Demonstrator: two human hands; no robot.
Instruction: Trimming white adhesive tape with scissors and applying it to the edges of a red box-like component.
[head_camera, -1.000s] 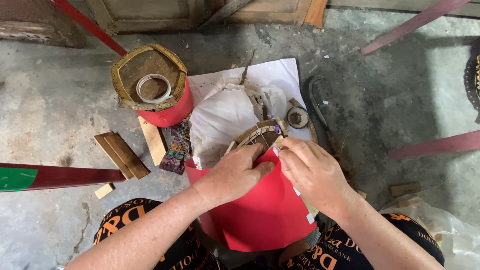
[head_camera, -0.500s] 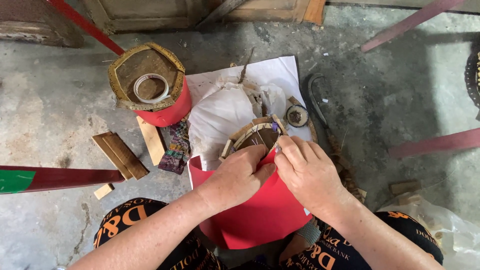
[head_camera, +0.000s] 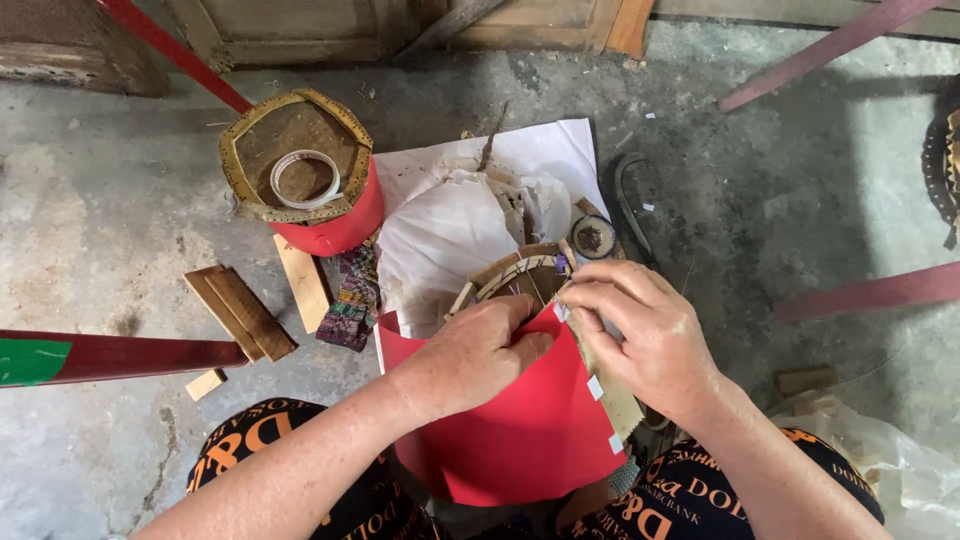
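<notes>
A sheet of red paper (head_camera: 520, 420) is being wrapped around a bamboo lantern frame (head_camera: 510, 280), which is held in the lap above the concrete floor (head_camera: 780, 180), just in front of a crumpled white sheet (head_camera: 450, 230). The left hand (head_camera: 475, 350) is pressed flat on the paper near its upper edge, fingers curled over it, while the right hand (head_camera: 640, 335) pinches the paper's top corner against the frame's rim, thumb and fingers closed on both. For a clean wrap, the paper is best kept taut between the two hands, its upper edge aligned with the rim before it is pressed down, and the small white tape tabs (head_camera: 595, 388) along the right edge kept free of folds so that the seam can be closed smoothly. A finished red-covered lantern (head_camera: 300, 170) with a tape roll (head_camera: 305, 178) on top stands toward the far left of the floor, with wooden strips (head_camera: 240, 312) beside it.
</notes>
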